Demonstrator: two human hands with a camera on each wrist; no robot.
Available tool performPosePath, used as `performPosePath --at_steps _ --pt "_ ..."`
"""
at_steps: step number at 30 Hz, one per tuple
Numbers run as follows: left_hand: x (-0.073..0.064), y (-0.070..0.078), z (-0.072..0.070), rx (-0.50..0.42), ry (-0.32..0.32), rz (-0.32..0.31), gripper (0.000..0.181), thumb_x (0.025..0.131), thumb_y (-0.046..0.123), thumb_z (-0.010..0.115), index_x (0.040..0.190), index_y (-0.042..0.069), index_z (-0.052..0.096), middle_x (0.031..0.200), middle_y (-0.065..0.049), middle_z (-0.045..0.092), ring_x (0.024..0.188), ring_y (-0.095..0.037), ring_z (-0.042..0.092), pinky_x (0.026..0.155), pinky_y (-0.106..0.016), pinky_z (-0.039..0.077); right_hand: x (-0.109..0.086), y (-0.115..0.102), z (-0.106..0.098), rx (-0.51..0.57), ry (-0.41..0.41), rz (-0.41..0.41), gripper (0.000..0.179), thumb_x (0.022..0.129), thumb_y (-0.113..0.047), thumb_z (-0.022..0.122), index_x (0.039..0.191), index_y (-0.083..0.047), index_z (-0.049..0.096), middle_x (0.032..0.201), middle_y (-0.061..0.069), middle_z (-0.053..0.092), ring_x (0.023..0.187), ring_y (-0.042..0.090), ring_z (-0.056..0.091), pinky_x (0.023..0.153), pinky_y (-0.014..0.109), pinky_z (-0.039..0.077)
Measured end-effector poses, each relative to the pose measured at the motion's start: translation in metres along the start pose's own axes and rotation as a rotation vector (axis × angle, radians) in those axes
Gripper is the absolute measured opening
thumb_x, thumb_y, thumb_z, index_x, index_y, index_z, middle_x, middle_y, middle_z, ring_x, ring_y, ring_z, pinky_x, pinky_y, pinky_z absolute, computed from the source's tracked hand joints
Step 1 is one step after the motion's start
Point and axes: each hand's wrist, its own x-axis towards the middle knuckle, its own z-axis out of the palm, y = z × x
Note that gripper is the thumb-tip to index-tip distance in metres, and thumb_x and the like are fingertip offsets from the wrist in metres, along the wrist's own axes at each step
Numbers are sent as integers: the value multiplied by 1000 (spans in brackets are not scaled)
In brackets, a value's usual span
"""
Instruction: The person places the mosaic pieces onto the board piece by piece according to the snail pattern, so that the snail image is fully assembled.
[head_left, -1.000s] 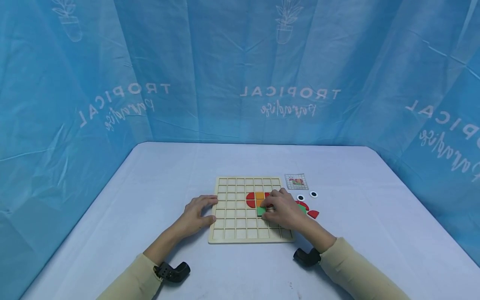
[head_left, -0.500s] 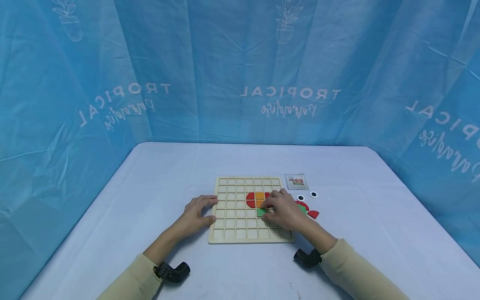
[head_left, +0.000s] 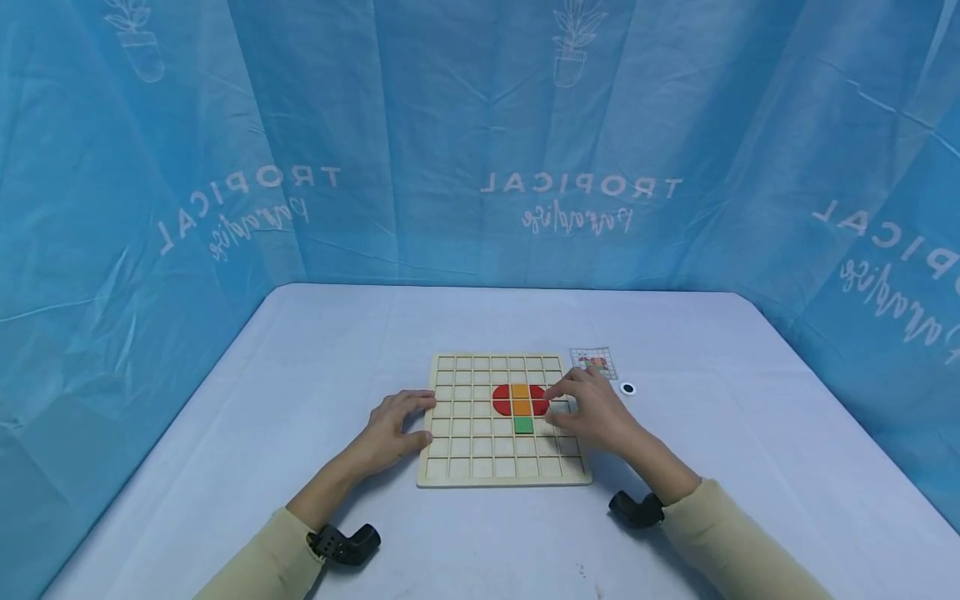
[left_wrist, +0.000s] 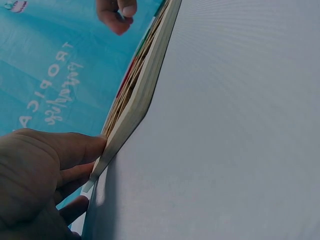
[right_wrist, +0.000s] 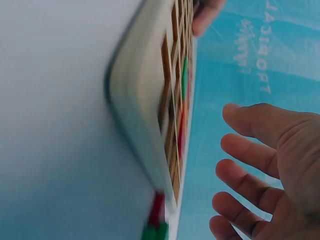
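Note:
A pale wooden grid board [head_left: 502,482] lies on the table. My left hand [head_left: 386,433] rests at its left edge, thumb and fingertips touching the side; the left wrist view shows the thumb [left_wrist: 82,150] against the rim. On the board, orange squares [head_left: 520,407] sit between red rounded pieces [head_left: 501,407], with a green square [head_left: 523,425] in the cell below them. My right hand [head_left: 596,412] hovers over the board's right side, fingers loosely bent and apart. The right wrist view shows nothing between its thumb [right_wrist: 250,117] and fingers.
A small picture card [head_left: 592,357] lies beyond the board's right corner, partly overlapped by my right hand. A black-and-white eye disc [head_left: 627,388] is near it. Loose red [right_wrist: 157,205] and green pieces [right_wrist: 155,232] lie beside the board. Blue curtains [head_left: 487,208] surround the table.
My right hand has let go of the green square, which lies flat in its cell, and has moved right, uncovering the red pieces. My left hand has stayed in place.

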Motion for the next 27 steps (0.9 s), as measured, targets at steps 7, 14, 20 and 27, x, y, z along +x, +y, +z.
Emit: performPosePath --at_steps 7,14,20,27 --pt "-1 -1 -1 2 2 12 51 82 12 68 130 5 53 144 -7 44 136 -32 32 113 -55 13 -8 30 -19 -13 14 74 28 77 -25 77 103 -16 72 109 5 62 101 23 44 74 34 44" --pt "-1 0 0 -9 -3 -2 51 82 13 69 130 5 54 144 -7 45 136 -32 31 114 -55 12 -24 58 -34 -33 21 127 28 76 -23 76 103 -14 72 105 8 62 100 25 45 74 35 45" --pt "-1 1 -1 -10 -5 2 51 82 13 69 130 5 54 144 -8 44 137 -33 30 114 -55 10 -37 78 -39 -30 16 158 29 75 -21 76 103 -12 72 107 11 62 102 28 46 75 41 50" --pt "-1 2 0 -3 -1 -4 49 82 13 68 129 5 54 143 -7 45 136 -31 31 113 -55 12 -46 91 -40 -30 -5 205 30 75 -23 77 103 -12 72 108 12 61 102 28 46 76 42 53"
